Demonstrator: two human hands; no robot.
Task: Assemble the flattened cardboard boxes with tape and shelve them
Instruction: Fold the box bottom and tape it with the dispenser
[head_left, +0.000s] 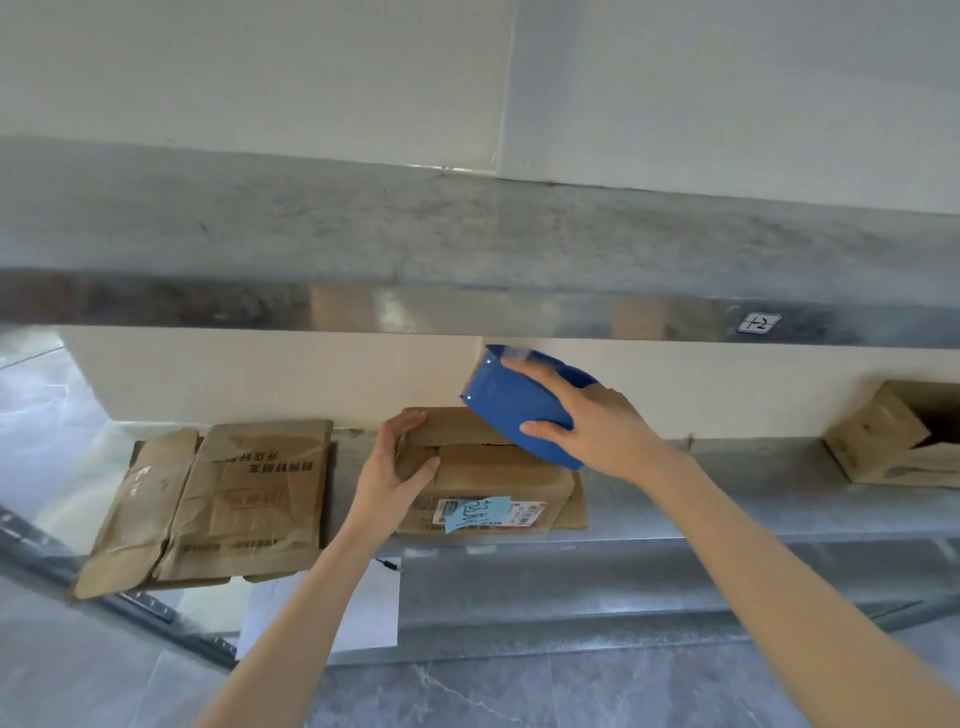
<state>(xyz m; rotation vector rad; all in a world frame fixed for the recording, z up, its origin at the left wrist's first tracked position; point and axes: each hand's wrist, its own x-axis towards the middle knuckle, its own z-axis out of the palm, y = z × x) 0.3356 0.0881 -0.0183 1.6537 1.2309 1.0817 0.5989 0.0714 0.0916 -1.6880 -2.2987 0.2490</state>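
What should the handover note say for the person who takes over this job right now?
Left hand: holds the left end of the cardboard box, thumb on its top flap.
Right hand: grips the blue tape dispenser, over the box's top.
Things: the box stands on the metal shelf. The flattened boxes lie to its left, overhanging the shelf edge. Another box sits at the far right.
Done: the box's top flaps are folded closed. Whether any tape is on the seam cannot be told.
Left: tape the seam, shelve the box, then assemble the flattened boxes.
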